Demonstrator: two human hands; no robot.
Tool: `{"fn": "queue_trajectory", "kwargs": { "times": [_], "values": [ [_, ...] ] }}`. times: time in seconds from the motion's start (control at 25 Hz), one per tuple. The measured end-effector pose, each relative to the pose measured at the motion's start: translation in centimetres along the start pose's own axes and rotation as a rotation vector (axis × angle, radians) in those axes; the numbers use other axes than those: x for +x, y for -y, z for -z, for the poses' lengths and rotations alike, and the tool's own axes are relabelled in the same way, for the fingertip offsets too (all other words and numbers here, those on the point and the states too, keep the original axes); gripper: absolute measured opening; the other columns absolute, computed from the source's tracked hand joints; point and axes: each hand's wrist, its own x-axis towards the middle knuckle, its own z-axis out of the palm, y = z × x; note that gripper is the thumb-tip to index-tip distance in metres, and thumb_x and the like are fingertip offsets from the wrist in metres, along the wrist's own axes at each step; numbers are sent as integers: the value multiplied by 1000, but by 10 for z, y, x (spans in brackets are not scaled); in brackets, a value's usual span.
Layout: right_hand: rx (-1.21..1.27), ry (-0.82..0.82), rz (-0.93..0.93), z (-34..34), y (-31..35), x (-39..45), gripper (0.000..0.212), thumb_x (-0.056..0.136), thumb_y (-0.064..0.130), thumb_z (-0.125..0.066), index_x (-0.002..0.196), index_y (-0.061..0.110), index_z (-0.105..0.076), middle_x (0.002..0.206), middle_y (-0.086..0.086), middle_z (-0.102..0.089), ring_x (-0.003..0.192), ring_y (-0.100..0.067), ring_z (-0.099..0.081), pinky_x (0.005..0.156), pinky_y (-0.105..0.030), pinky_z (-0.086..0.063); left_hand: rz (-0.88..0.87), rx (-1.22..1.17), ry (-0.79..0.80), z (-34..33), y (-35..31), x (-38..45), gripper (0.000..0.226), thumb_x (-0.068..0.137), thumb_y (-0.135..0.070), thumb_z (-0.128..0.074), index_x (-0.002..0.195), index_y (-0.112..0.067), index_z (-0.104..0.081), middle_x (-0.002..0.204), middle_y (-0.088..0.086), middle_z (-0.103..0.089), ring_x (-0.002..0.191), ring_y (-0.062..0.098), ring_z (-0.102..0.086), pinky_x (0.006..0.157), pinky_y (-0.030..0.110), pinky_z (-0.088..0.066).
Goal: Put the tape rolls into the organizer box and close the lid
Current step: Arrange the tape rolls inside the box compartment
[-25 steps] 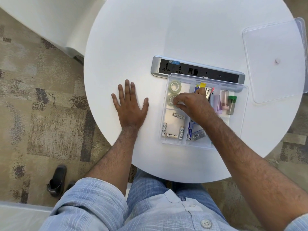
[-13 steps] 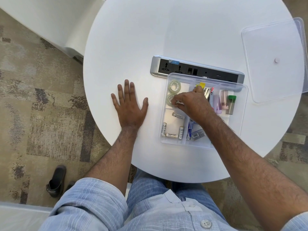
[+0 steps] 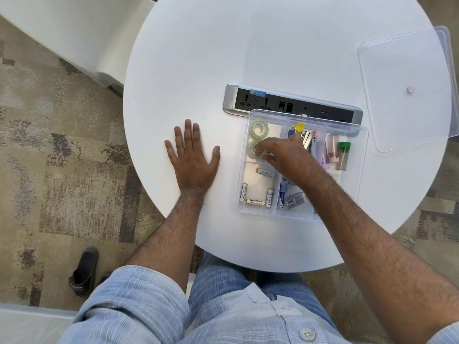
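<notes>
A clear plastic organizer box sits open on the round white table. Two clear tape rolls lie in its far left compartment: one roll at the back, a second roll just in front of it. My right hand reaches into the box, and its fingertips pinch the second roll, partly hiding it. My left hand lies flat on the table left of the box, fingers spread, holding nothing. The clear lid rests apart at the table's far right edge.
A silver and black power strip is set into the table just behind the box. Several batteries, a stapler, staple boxes and small tubes fill the other compartments. A dark shoe stands on the carpet at lower left.
My right hand has shifted slightly left within the box, and its fingers have closed around the nearer tape roll. My left hand has stayed flat on the table.
</notes>
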Motion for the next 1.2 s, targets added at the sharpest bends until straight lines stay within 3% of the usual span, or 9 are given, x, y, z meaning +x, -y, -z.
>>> {"fn": "queue_trajectory", "kwargs": {
  "times": [0.16,0.28,0.44,0.6,0.76,1.0,1.2],
  "values": [
    [42,-36,21,1,1,-4,9,97,12,-63,103,18,-68,110,2,-74,89,-18,-69,103,-43,-32,0,-6,-4,0,-1,0,80,102,-63,-33,166,-16,-17,176,1,-14,163,27,-12,129,61,-13],
    [48,-165,5,0,4,-7,13,97,5,-59,98,17,-64,99,2,-71,74,-17,-61,100,-47,-39,-1,2,-3,0,0,0,80,103,-63,-32,166,-16,-17,176,1,-14,163,27,-12,129,61,-13],
    [14,-317,-75,1,4,-1,19,93,5,-63,104,21,-63,112,4,-69,84,-19,-62,94,-40,-34,-1,-2,-2,1,0,0,80,103,-63,-32,166,-16,-16,176,1,-13,164,27,-11,129,61,-13],
    [-8,-280,-136,-1,2,16,29,91,-3,-56,110,19,-56,117,1,-62,87,-23,-60,94,-34,-29,3,16,0,0,-1,-1,80,103,-63,-32,166,-16,-17,176,1,-14,163,27,-12,129,61,-14],
    [18,-278,-139,-6,8,23,43,77,-15,-49,108,16,-52,112,-2,-55,88,-18,-56,103,-39,-29,4,17,0,-1,0,0,80,103,-63,-32,166,-16,-18,176,1,-15,163,27,-13,129,61,-14],
    [108,-281,-163,-7,9,19,41,79,-15,-49,108,13,-54,117,-6,-54,104,-19,-54,112,-42,-26,5,9,15,0,-1,0,80,103,-63,-31,166,-16,-17,176,1,-14,163,27,-13,129,61,-13],
    [-26,-329,-135,-2,8,12,31,81,-6,-56,104,15,-55,104,-2,-58,85,-20,-60,106,-45,-33,1,9,32,3,-1,0,80,103,-62,-32,166,-16,-17,176,1,-13,163,27,-12,130,60,-11]
  ]
}}
